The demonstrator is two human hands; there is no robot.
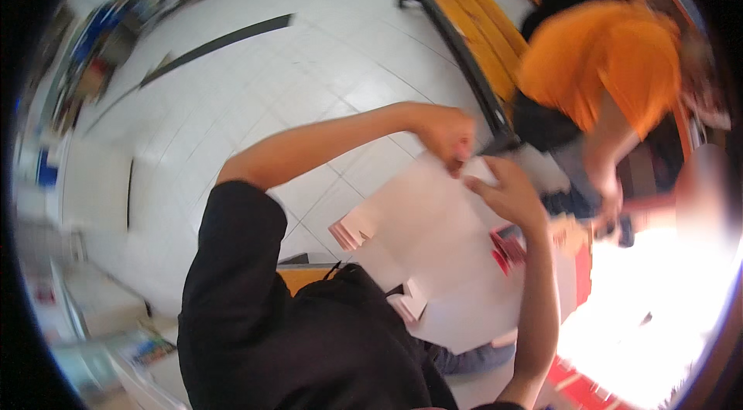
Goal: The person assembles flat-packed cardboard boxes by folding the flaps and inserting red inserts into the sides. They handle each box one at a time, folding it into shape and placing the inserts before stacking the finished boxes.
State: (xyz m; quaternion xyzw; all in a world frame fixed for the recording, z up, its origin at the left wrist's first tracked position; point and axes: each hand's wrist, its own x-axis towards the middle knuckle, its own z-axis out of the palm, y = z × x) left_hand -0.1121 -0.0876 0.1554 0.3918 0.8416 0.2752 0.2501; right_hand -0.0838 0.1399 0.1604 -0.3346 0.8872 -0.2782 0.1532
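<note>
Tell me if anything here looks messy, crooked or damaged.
Nothing clearly damaged. Both hands, left hand and right hand, meet at the top edge of a large pale sheet; small pink booklets lie splayed beside it.

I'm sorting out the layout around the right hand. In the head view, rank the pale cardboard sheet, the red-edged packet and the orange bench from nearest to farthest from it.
1. Pale cardboard sheet: right hand touches its top edge, as does the left hand.
2. Red-edged packet: just below the right hand.
3. Orange bench: farthest, up the frame on the white floor.
</note>
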